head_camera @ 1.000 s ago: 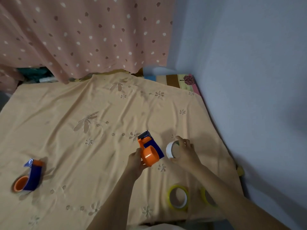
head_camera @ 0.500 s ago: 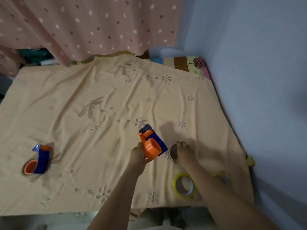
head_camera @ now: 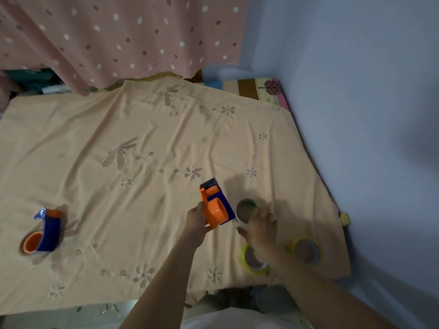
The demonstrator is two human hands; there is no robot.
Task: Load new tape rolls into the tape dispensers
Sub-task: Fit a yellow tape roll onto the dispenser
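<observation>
My left hand [head_camera: 196, 220] grips an orange and blue tape dispenser [head_camera: 215, 206], held just above the cloth with its orange hub facing me. To its right a tape roll [head_camera: 245, 207] lies flat, its brown core open upward. My right hand [head_camera: 260, 230] rests on the roll's near rim, with fingers on its right edge and the thumb below it. A second blue and orange dispenser [head_camera: 44, 231] lies on the cloth at the far left. Two yellow tape rolls [head_camera: 255, 263] [head_camera: 306, 251] lie flat near the front right corner, the left one partly under my right forearm.
A peach flowered cloth [head_camera: 142, 138] covers the table. A spotted pink curtain [head_camera: 118, 36] hangs along the back and a pale wall [head_camera: 368, 115] runs close along the right edge. A small yellow object [head_camera: 344, 218] sits at the right edge.
My right hand lowered the roll from upright beside the dispenser to flat on the cloth. The view shifted, so the table sits lower in frame. My left hand kept holding the dispenser.
</observation>
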